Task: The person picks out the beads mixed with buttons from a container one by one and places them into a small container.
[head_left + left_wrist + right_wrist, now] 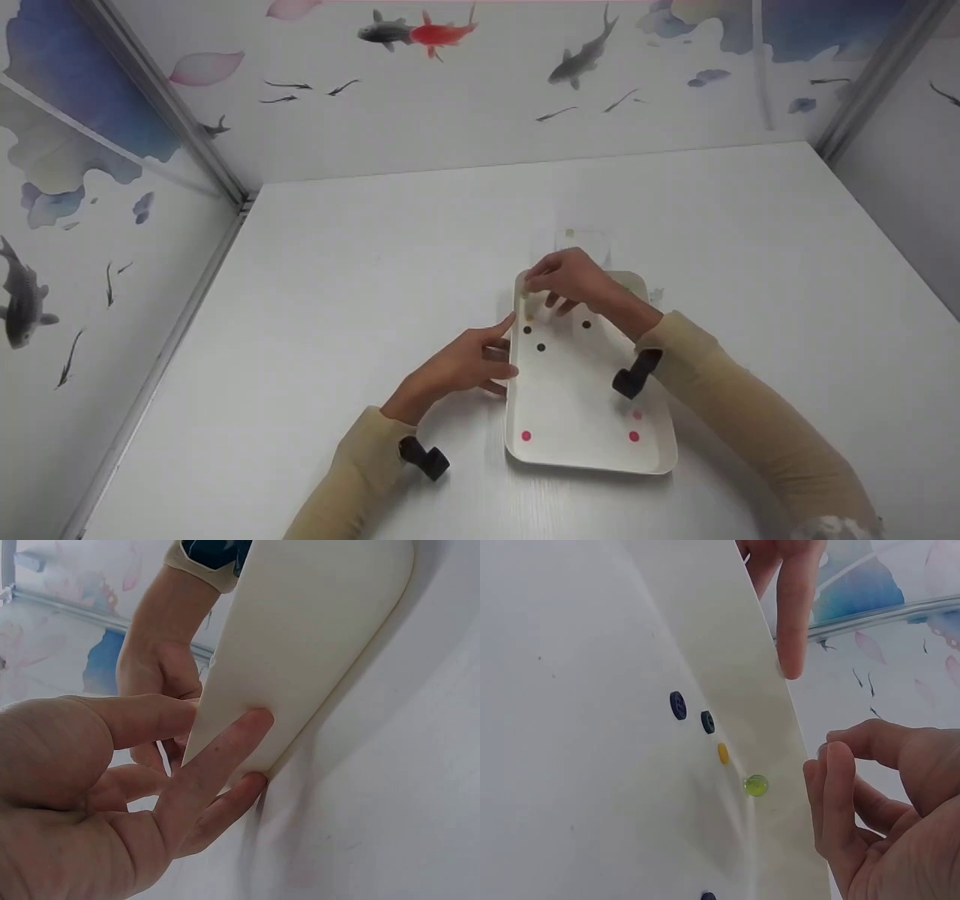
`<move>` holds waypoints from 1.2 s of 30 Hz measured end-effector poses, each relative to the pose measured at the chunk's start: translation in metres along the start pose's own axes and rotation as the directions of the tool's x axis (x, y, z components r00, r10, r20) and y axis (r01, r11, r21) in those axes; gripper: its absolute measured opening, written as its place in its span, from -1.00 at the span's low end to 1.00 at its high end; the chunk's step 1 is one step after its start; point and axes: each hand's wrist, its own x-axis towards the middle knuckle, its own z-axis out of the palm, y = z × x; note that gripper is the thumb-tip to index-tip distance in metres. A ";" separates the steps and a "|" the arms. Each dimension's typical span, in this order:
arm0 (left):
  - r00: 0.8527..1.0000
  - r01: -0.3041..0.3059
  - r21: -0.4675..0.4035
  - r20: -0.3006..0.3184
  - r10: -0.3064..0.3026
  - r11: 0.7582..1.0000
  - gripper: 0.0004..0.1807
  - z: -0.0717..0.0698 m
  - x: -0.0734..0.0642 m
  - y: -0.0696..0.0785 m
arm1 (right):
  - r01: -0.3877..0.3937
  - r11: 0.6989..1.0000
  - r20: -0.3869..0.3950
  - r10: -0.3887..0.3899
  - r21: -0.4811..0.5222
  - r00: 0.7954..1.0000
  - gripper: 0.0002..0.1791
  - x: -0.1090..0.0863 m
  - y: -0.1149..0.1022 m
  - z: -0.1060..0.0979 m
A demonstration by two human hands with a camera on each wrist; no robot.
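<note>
A shallow cream tray (577, 405) lies on the white table. My left hand (469, 360) holds its left wall, thumb at the rim and fingers against the outside. Over the tray's far left corner, my right hand (574, 281) pinches a small translucent piece (823, 751), mostly covered by the fingertips. Below that hand, a green translucent button (756, 785) leans against the inner wall. Beside it are a yellow button (723, 754) and dark buttons (678, 705). Another dark button (586, 325) lies farther right. Pink buttons (526, 436) occupy the near corners.
Behind the tray lies a clear plastic item (589, 241), partly hidden by the right hand. A small crumpled clear piece (657, 295) sits by the tray's right edge. Printed panels (450, 105) with metal corner posts enclose the table (360, 270).
</note>
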 end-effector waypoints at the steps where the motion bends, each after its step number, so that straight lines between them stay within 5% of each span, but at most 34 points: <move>1: 1.000 0.004 0.001 -0.002 -0.004 1.000 -0.08 0.000 0.000 0.000 | 0.004 1.000 -0.002 -0.004 -0.001 1.000 -0.69 0.000 -0.001 -0.002; 14: 0.999 0.046 0.034 -0.029 -0.045 0.998 -0.08 0.002 0.002 0.002 | 0.051 0.999 -0.057 -0.052 -0.018 0.997 -0.63 -0.005 -0.006 -0.028; 36: 1.000 0.009 -0.010 -0.014 -0.010 1.000 -0.06 0.000 -0.002 0.003 | 0.053 0.997 -0.204 -0.042 0.048 0.978 -0.62 0.003 0.004 -0.067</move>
